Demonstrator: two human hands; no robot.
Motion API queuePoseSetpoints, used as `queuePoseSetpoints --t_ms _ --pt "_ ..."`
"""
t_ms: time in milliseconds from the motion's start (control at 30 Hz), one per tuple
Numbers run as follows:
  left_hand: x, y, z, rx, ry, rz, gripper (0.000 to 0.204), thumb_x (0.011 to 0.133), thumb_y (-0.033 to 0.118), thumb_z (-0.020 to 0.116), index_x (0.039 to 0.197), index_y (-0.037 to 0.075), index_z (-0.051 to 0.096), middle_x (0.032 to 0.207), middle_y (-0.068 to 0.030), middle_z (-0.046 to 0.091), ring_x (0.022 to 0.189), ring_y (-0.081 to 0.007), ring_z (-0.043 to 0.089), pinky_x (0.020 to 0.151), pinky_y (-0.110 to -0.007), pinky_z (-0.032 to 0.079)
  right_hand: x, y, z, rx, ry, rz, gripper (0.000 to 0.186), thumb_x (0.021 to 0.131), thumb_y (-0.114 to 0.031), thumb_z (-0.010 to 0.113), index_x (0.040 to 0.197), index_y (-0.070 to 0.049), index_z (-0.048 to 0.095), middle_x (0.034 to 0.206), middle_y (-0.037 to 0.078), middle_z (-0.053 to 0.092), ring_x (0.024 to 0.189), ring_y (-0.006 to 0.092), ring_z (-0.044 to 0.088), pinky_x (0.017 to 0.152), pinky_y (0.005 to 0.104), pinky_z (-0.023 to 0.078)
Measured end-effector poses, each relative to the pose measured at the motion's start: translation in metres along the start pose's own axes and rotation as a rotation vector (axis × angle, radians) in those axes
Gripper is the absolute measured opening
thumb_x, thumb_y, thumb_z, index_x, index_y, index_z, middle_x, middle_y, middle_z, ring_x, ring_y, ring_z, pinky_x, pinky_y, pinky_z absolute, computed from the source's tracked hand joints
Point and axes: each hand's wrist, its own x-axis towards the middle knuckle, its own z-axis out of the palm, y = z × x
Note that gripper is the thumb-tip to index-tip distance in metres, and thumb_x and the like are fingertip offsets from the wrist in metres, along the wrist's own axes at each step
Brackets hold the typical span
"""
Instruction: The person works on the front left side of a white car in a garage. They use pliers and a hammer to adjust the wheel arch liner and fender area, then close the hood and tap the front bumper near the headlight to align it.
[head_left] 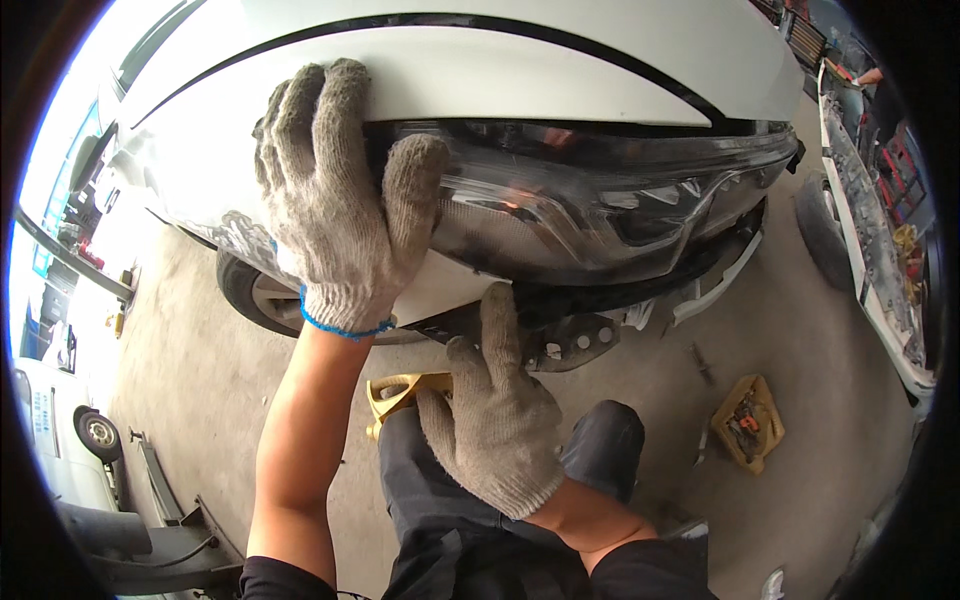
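Note:
My left hand (pixel 335 215), in a grey-white knitted glove with a blue cuff edge, lies spread on the white car's front fender (pixel 240 150). Its thumb rests by the inner corner of the headlight (pixel 560 215), a clear-lensed unit fitted below the hood. My right hand (pixel 500 430), gloved too, is lower down with its index finger stretched up to the fender's lower edge, under the headlight. The other fingers are partly bent, and nothing shows in them. Beside its thumb, a yellow object with a loop-shaped opening (pixel 400 392) sits near my knee; its kind is unclear.
A dark perforated bracket (pixel 575 345) sticks out beneath the headlight. On the concrete floor to the right stands a yellow tray (pixel 750 420) of small tools. A detached bumper-like panel (pixel 870 220) and a tire (pixel 825 230) stand at far right. Another vehicle's wheel (pixel 98 432) shows at left.

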Motion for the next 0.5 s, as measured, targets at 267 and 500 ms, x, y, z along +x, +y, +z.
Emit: queuePoseSetpoints --t_ms 267,500 --pt "0.002 -0.001 0.001 0.005 -0.015 0.045 0.073 0.090 0.055 0.063 0.135 -0.002 0.054 0.135 -0.0296 0.051 0.130 -0.0479 0.045 0.110 -0.059 0.032 0.009 -0.023 0.006 -0.140 -0.070 0.102 0.060 0.081 -0.037 0.079 0.117 0.004 0.055 0.154 0.041 0.019 0.083 0.0370 0.074 0.077 0.0405 0.061" --pt "-0.019 0.001 -0.037 0.120 -0.404 0.020 0.118 0.063 0.059 0.086 0.150 -0.001 0.035 0.156 -0.0300 0.031 0.148 -0.0479 0.021 0.122 -0.059 0.017 0.000 -0.012 -0.014 -0.138 0.052 -0.015 0.054 0.084 -0.035 0.075 0.118 0.004 0.059 0.156 0.036 0.023 0.090 0.0392 0.073 0.079 0.0408 0.060"
